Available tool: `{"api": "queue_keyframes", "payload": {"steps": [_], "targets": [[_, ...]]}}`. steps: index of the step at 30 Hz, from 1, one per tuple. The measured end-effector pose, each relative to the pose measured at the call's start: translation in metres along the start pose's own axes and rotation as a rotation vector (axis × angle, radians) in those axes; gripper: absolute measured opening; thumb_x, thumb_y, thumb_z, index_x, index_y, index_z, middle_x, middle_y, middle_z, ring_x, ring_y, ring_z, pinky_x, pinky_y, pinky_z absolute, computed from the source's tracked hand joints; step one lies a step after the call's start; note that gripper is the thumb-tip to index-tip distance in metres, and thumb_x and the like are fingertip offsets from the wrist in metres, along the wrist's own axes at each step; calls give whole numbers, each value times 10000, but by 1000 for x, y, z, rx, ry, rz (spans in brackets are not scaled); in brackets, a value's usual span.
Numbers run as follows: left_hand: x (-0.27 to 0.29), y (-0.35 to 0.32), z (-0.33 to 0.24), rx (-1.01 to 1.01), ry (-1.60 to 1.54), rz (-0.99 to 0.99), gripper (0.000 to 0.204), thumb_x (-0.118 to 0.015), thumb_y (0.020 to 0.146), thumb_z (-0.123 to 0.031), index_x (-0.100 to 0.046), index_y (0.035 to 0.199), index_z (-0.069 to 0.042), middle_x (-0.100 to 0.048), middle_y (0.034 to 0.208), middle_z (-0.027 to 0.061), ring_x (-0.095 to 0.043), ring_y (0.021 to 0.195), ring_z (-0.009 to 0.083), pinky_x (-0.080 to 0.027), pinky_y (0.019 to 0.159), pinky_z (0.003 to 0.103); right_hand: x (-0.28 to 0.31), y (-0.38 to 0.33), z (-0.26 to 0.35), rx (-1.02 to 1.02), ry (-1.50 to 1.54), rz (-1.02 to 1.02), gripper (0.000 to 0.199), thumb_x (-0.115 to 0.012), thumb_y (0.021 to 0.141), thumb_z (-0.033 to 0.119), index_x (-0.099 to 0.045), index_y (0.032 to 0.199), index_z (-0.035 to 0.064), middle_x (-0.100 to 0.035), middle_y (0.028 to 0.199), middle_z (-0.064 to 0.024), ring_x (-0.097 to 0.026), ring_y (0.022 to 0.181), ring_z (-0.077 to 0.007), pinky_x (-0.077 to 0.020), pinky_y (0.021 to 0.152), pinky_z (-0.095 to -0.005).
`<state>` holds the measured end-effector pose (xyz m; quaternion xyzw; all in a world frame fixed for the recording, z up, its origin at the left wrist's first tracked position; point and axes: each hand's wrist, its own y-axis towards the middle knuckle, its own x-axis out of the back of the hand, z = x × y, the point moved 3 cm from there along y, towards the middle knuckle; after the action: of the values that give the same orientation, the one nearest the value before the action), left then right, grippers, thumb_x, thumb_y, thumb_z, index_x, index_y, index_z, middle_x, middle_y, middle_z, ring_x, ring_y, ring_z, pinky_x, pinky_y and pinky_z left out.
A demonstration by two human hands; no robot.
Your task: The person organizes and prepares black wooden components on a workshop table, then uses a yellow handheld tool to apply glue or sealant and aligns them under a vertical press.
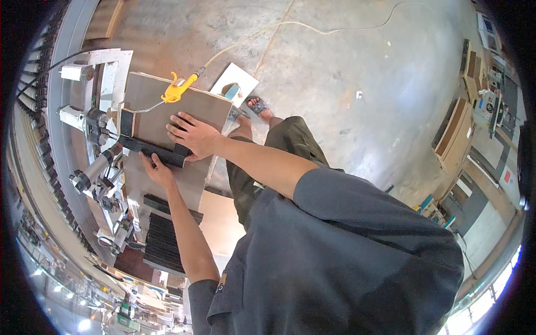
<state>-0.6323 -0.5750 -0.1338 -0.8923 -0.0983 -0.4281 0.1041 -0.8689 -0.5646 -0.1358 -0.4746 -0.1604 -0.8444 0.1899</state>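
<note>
The dark strip (153, 151) lies across the grey surface (190, 109) at the machine (97, 128), about ten o'clock in view. The right hand (195, 135) presses flat on it, fingers spread, while the left hand (156, 170) grips its near edge. This looks like seating the strip against the machine; next calls for steady pressure, with a stack of strips (164, 243) at seven o'clock.

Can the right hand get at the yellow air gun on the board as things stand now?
Probably yes. The right hand lies flat on the board, and the yellow air gun rests on the same board just beyond its fingers. Nothing stands between them, but the hand would have to leave the dark strip it presses.
</note>
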Motion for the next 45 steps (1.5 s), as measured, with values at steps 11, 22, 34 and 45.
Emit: {"api": "queue_keyframes", "payload": {"steps": [11, 22, 34, 45], "targets": [[1, 0, -5, 78, -48, -2, 583, -621, 1112, -253, -460, 1650, -95, -487, 1644, 265, -511, 1497, 387, -423, 1210, 451, 7, 3, 1, 30, 33, -12, 986, -747, 853, 654, -489, 1581, 42, -430, 1673, -144, -279, 1617, -384, -142, 1365, -549], [-2, -10, 19, -18, -59, -190, 570, -686, 1077, -304, -537, 1626, -263, -665, 1301, 238, -592, 1079, 422, -466, 1051, 498, 8, 16, 22, -40, -136, 263, 1036, -644, 912, 740, -377, 1670, 87, -320, 1753, -114, -184, 1656, -357, -86, 1370, -525], [2, 6, 11, 65, -147, -143, 660, -766, 977, -307, -556, 1602, -280, -674, 1506, 41, -625, 1134, 335, -448, 1070, 469, 9, 31, 26, -8, -253, 106, 1046, -749, 825, 698, -438, 1624, 99, -402, 1684, -135, -256, 1617, -387, -163, 1350, -555], [1, 1, 10, -63, -118, -363, 631, -787, 987, -289, -588, 1586, -291, -762, 1088, 141, -616, 1015, 350, -461, 1010, 499, 9, 25, 28, -22, -230, 127, 1044, -771, 819, 682, -446, 1616, 91, -413, 1671, -145, -258, 1613, -396, -166, 1345, -567]]}}
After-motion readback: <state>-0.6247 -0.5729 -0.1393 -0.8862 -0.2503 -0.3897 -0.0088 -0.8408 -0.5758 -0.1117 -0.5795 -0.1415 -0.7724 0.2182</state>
